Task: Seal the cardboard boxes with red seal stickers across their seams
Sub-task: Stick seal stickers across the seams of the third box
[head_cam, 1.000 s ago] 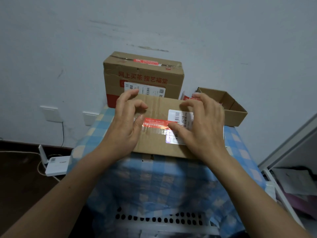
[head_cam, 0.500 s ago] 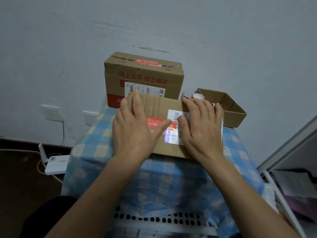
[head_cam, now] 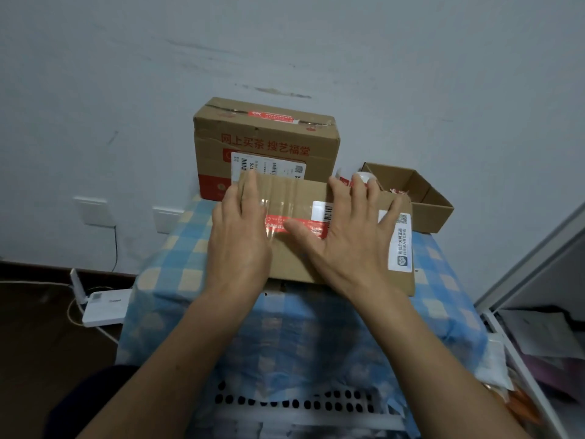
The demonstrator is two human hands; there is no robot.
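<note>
A flat cardboard box (head_cam: 319, 248) is being pressed down on the checked-cloth counter (head_cam: 164, 274) by both hands. The left hand (head_cam: 240, 239) is being laid flat, fingers extended, over the box's left end; the right hand (head_cam: 351, 236) is being spread wide open, nothing gripped, its thumb lying on the red seal sticker (head_cam: 294, 224) across the seam. Behind, a taller sealed box (head_cam: 266, 144) is being left standing against the wall, an open carton (head_cam: 421, 201) beside it
</note>
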